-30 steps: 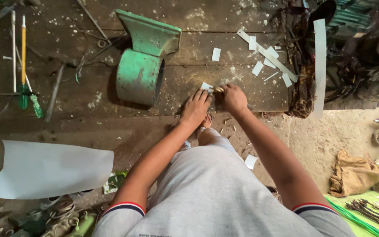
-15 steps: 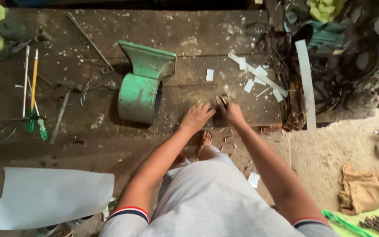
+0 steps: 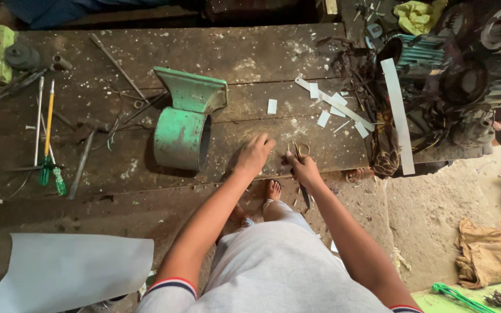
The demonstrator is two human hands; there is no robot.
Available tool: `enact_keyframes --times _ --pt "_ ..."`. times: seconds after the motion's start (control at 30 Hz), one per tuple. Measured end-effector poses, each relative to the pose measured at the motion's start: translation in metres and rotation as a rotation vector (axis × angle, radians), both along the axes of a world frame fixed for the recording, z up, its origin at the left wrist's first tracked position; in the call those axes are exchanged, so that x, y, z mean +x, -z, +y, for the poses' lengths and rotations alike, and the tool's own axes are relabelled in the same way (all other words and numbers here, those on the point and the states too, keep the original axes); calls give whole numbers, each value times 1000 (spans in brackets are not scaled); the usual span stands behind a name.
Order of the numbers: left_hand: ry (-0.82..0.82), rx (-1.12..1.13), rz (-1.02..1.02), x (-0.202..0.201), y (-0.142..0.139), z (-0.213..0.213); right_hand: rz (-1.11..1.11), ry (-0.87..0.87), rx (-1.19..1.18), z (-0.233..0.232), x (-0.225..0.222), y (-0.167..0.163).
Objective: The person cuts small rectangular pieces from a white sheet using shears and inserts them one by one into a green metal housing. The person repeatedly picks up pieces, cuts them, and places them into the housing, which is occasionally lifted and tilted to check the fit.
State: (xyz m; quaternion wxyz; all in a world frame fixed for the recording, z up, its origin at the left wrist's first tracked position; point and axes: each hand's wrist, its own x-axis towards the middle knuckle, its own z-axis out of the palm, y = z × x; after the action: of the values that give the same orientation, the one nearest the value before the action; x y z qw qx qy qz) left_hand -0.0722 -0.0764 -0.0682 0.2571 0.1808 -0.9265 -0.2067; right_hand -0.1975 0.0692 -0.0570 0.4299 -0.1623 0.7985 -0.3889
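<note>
Dim, even daylight from the right, soft shadows, sharp centre, slight wide-angle stretching at edges

Rough workshop, scarred wooden workbench (image 3: 250, 58), screwdrivers (image 3: 46, 139), green metal housing (image 3: 184, 124), motor parts (image 3: 465, 75), dirt floor (image 3: 436, 232)

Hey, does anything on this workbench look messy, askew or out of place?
Yes. Small white cut strips lie scattered at odd angles across the dark wooden bench, beyond the right hand holding scissors. The green metal cylindrical housing lies on its side.
</note>
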Motion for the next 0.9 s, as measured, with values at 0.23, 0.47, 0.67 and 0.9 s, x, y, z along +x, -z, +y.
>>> enact_keyframes --times 0.23,0.47,0.67,0.9 --pt "124 416 222 34 -27 43 -450 122 -393 14 -2 -1" --pt "25 1133 305 19 -37 36 302 -78 -696 15 14 -29" --pt "-67 606 107 -5 -28 13 148 78 -297 -4 1 -30" --pt "-99 -367 -344 -30 6 22 811 -183 -105 -31 -10 -1"
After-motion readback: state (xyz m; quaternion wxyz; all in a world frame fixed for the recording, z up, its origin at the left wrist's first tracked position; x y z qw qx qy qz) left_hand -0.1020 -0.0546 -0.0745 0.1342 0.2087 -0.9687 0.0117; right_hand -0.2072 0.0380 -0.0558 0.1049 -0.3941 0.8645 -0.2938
